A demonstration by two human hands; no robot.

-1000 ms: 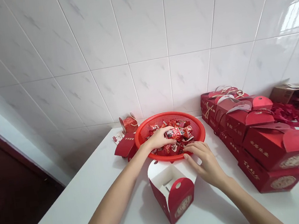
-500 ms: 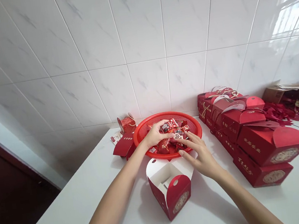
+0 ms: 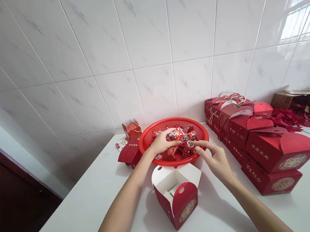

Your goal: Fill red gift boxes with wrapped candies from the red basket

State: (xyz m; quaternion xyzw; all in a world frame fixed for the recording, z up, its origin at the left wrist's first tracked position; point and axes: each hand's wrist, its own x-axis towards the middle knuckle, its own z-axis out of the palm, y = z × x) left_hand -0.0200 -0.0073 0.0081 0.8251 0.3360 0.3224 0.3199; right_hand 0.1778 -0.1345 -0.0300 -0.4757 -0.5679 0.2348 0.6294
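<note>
A red perforated plastic basket (image 3: 202, 129) holds several red wrapped candies (image 3: 172, 151). My left hand (image 3: 161, 142) reaches in over its near left side, fingers and thumb curled round wrapped candies. My right hand (image 3: 216, 161) is at the basket's right edge, its thumb and index fingertip pinched at a wrapped candy with a round pale label (image 3: 190, 144). The hidden fingertips make the exact contact hard to see. In front of the basket stands an open red gift box (image 3: 185, 203) with a white inside, its flaps up. Pale pieces show inside it.
Several closed red gift boxes (image 3: 279, 149) are stacked in a row at the right. Behind them are dark red ribbons (image 3: 286, 117) and a cardboard box (image 3: 281, 100). Left of the basket lie a red carton piece (image 3: 128, 152) and a ribbon spool (image 3: 133, 129). A tiled wall (image 3: 154, 89) backs the white table.
My right hand has drawn slightly right, its fingers now closer together at the labelled candy, which has shifted a little right. My left hand has barely moved. The open box stays put.
</note>
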